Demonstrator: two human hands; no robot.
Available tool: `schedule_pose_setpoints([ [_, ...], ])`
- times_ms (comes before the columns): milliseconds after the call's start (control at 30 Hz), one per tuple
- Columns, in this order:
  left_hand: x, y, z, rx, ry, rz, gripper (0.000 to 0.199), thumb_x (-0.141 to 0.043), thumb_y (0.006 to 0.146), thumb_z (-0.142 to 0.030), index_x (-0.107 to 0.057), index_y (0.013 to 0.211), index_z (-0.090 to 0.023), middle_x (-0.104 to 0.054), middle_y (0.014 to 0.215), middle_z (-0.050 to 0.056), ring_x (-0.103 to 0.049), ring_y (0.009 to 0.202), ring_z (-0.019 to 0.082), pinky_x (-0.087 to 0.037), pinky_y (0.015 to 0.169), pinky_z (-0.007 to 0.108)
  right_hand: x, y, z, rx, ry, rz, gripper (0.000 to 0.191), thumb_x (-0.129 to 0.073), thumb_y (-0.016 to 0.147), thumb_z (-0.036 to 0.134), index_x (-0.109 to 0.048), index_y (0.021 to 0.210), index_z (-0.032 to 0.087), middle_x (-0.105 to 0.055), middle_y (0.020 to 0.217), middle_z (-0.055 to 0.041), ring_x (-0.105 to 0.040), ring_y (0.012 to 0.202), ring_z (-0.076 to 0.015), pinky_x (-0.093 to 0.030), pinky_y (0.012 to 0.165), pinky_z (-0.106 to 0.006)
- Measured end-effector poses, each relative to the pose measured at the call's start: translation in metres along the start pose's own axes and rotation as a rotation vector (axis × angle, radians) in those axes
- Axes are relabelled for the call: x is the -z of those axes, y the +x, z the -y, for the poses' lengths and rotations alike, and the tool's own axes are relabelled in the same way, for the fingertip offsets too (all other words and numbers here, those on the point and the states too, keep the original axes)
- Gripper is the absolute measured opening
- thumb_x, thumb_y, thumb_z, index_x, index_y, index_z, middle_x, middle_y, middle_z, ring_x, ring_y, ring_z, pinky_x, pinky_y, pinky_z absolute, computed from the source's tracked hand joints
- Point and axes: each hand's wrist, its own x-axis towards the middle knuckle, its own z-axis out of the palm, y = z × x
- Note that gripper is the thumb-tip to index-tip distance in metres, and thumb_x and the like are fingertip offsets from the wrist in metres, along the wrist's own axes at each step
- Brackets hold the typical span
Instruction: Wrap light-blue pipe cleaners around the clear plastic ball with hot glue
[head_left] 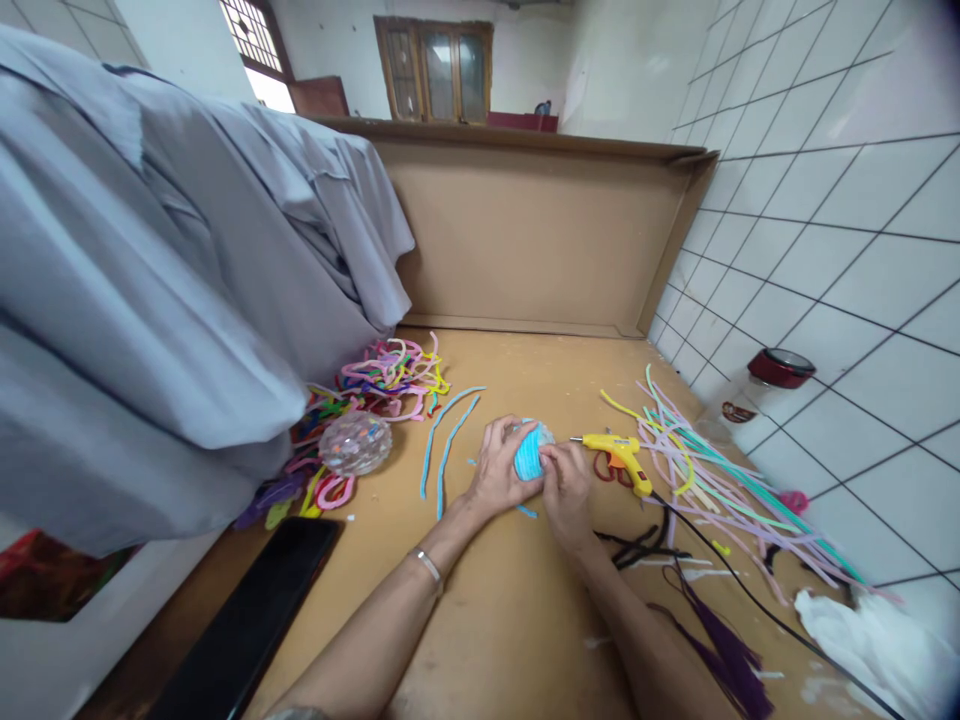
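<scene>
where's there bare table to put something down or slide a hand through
Widest bare table: beyond the left hand and right hand, bordered by the cardboard, blue strips and glue gun. Another: between the forearms. Crowded: left, with heap, clear ball, phone; right, with long stems, tassel.

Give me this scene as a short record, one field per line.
Left hand: the left hand grips a blue-wrapped piece
Right hand: the right hand has its fingertips at that piece's edge
Beside left hand: two blue strips
Beside right hand: yellow glue gun, nozzle toward the hands
Far left: clear faceted ball by a multicolored pile
Right side: pastel strips, red-lidded jar
</scene>
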Motion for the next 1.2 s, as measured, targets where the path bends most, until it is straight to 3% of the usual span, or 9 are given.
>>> schedule_pose_setpoints([
  [167, 0.0018, 0.0011, 0.0023, 0.063, -0.024, 0.014, 0.055, -0.074, 0.069, -0.04, -0.061, 0.119, -0.022, -0.047, 0.118, 0.011, -0.049, 0.113, 0.027, -0.046, 0.096, 0.043, -0.0021, -0.0014, -0.0004, -0.006, -0.001, 0.025, 0.023, -0.043, 0.095, 0.025, -0.065, 0.094, 0.02, -0.06, 0.089, -0.0064, -0.056, 0.086, -0.0193, -0.048, 0.076, -0.033],
  [333, 0.0039, 0.001, 0.0049, 0.087, -0.05, 0.04, 0.055, -0.072, 0.072, -0.042, -0.061, 0.121, -0.022, -0.047, 0.121, 0.011, -0.051, 0.114, 0.026, -0.046, 0.098, 0.042, -0.0029, -0.0018, 0.0, -0.021, 0.018, 0.037, 0.025, -0.044, 0.095, 0.025, -0.067, 0.1, 0.019, -0.059, 0.09, -0.0071, -0.056, 0.088, -0.0199, -0.048, 0.078, -0.035],
  [667, 0.0065, 0.002, 0.0076, -0.005, 0.008, 0.122, 0.061, -0.071, 0.073, -0.045, -0.055, 0.128, -0.022, -0.043, 0.129, 0.013, -0.046, 0.121, 0.029, -0.044, 0.103, 0.044, -0.0015, 0.0009, -0.0009, -0.083, 0.077, 0.036, 0.024, -0.047, 0.093, 0.027, -0.068, 0.101, 0.021, -0.059, 0.091, -0.0062, -0.058, 0.088, -0.0193, -0.051, 0.077, -0.034],
  [900, 0.0071, 0.0012, 0.0066, 0.036, -0.05, 0.074, 0.053, -0.07, 0.075, -0.042, -0.057, 0.122, -0.02, -0.044, 0.125, 0.013, -0.05, 0.118, 0.027, -0.047, 0.098, 0.041, -0.0018, 0.0022, 0.0028, -0.103, 0.119, -0.03, 0.018, -0.052, 0.09, 0.027, -0.066, 0.101, 0.021, -0.064, 0.094, -0.0057, -0.062, 0.091, -0.0187, -0.052, 0.082, -0.035],
  [1200, 0.0063, 0.0014, 0.0073, 0.1, -0.005, 0.042, 0.055, -0.072, 0.072, -0.046, -0.059, 0.118, -0.021, -0.045, 0.125, 0.013, -0.051, 0.12, 0.028, -0.048, 0.097, 0.041, -0.0021, 0.0001, 0.006, -0.015, 0.088, -0.071, 0.017, -0.05, 0.09, 0.021, -0.065, 0.096, 0.021, -0.065, 0.089, -0.0058, -0.062, 0.086, -0.0187, -0.052, 0.079, -0.036],
])
